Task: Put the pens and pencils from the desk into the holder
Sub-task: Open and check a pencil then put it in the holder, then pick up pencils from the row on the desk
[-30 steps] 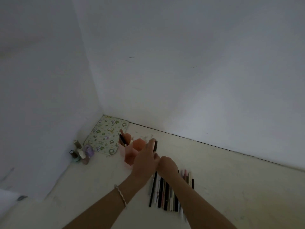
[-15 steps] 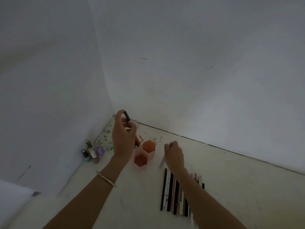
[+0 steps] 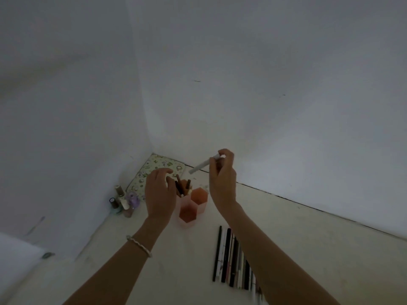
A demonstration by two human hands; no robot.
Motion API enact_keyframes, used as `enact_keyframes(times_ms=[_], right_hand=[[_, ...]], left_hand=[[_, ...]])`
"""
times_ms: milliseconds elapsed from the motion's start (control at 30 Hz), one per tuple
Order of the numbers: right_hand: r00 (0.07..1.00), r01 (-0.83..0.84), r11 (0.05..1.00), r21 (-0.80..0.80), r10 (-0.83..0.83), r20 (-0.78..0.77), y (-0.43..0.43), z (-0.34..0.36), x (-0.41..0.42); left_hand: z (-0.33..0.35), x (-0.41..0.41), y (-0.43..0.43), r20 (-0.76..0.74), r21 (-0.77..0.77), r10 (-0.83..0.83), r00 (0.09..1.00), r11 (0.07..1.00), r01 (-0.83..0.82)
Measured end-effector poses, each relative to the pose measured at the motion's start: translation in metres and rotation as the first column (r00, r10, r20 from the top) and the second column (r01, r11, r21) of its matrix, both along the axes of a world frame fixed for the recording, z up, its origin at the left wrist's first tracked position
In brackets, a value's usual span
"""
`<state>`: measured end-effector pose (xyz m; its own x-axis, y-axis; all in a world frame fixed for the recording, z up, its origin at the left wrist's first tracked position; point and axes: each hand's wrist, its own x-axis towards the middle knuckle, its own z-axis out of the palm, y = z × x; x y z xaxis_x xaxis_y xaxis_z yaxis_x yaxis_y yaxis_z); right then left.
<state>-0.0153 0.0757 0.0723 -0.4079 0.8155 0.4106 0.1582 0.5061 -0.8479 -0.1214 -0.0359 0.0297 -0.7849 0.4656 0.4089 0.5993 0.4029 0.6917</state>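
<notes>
Head view, looking down at a pale desk [image 3: 308, 249] set into a wall corner.

**Holder.** A pink and orange holder [image 3: 193, 208] of joined six-sided cups stands near the middle of the view. Several dark pens [image 3: 181, 187] stand tilted in its far-left cup.

**Left hand.** The left hand [image 3: 159, 194] hovers at 9 o'clock of the holder, back toward the camera. Its fingers are loosely curved toward the standing pens, and no pen shows between them. Whether the fingertips touch those pens cannot be told. A pale bracelet [image 3: 139, 246] circles the forearm.

**Right hand.** The right hand [image 3: 222, 179] is raised at 1 o'clock of the holder. Thumb and fingertips pinch the upper end of a white pen [image 3: 201, 165]. The pen is tilted, its free end pointing toward 8 o'clock, and it hangs above the holder, apart from it.

**Pens on the desk.** A row of pens and pencils [image 3: 231, 258], dark and light, lies side by side at 5 o'clock of the holder. The right forearm partly covers the near end of the row.

**Other things.** A group of small bottles [image 3: 123, 202] stands at 9 o'clock of the holder, beside the left wall. A flat patterned case [image 3: 152, 172] lies in the corner at 11 o'clock.
</notes>
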Motion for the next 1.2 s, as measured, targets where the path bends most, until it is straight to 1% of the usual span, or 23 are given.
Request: enact_keyframes(times_ms=[67,167,233,333,367,400,467,533,600,667,733,767,833,867,933,1067,1200], right_hand=[[0.989,-0.062,0.998,0.026,0.058,0.136,-0.011,-0.008,-0.006],[0.932,-0.106,0.992,0.071,0.075,0.353,-0.023,-0.026,-0.009],[0.886,-0.17,0.983,0.073,0.12,0.448,-0.028,-0.036,-0.008],[0.812,-0.285,0.942,0.177,0.139,0.567,-0.032,-0.043,-0.004],[0.812,-0.288,0.937,0.195,0.132,0.568,-0.032,-0.043,0.0],[0.828,-0.257,0.949,0.182,0.118,0.548,-0.031,-0.042,0.004],[0.88,-0.118,0.988,0.097,0.059,0.472,-0.025,-0.038,0.016],[0.907,0.003,0.999,0.035,-0.017,0.421,-0.013,-0.035,0.031],[0.9,0.067,0.998,-0.001,-0.06,0.431,-0.002,-0.035,0.05],[0.884,0.098,0.995,-0.028,-0.074,0.461,0.007,-0.037,0.068],[0.866,0.117,0.992,-0.042,-0.081,0.493,0.014,-0.042,0.086],[0.859,0.123,0.991,-0.05,-0.081,0.506,0.016,-0.045,0.093],[0.85,0.13,0.99,-0.059,-0.081,0.521,0.019,-0.052,0.108],[0.845,0.134,0.989,-0.06,-0.082,0.529,0.021,-0.055,0.115],[0.836,0.141,0.988,-0.066,-0.083,0.543,0.022,-0.06,0.125],[0.833,0.163,0.983,-0.091,-0.088,0.546,0.024,-0.066,0.136],[0.835,0.148,0.983,-0.111,-0.064,0.547,0.021,-0.072,0.136]], left_hand=[[0.006,-0.001,0.001,0.069,0.035,0.004,0.998,0.999,-0.006],[0.016,0.003,0.002,0.13,0.084,-0.037,0.991,0.996,0.026],[0.021,0.007,0.002,0.161,0.092,-0.055,0.985,0.995,0.04],[0.028,0.016,0.002,0.163,0.098,-0.072,0.984,0.994,0.057],[0.031,0.02,0.003,0.156,0.092,-0.079,0.985,0.994,0.065],[0.034,0.024,0.003,0.153,0.087,-0.092,0.984,0.993,0.079],[0.037,0.038,0.006,0.155,0.086,-0.149,0.977,0.987,0.136],[0.036,0.056,0.011,0.165,0.083,-0.247,0.955,0.968,0.236],[0.028,0.079,0.018,0.167,0.019,-0.333,0.928,0.942,0.335],[0.013,0.099,0.025,0.168,-0.115,-0.381,0.909,0.908,0.402],[-0.011,0.117,0.031,0.234,-0.295,-0.407,0.883,0.836,0.464],[-0.024,0.123,0.032,0.285,-0.394,-0.399,0.871,0.78,0.486],[-0.047,0.131,0.028,0.389,-0.566,-0.357,0.849,0.635,0.526],[-0.057,0.135,0.026,0.427,-0.616,-0.336,0.839,0.572,0.542],[-0.07,0.142,0.021,0.457,-0.668,-0.298,0.838,0.507,0.545],[-0.079,0.153,0.021,0.461,-0.688,-0.202,0.864,0.534,0.492],[-0.078,0.154,0.024,0.51,-0.654,-0.143,0.848,0.577,0.49]])
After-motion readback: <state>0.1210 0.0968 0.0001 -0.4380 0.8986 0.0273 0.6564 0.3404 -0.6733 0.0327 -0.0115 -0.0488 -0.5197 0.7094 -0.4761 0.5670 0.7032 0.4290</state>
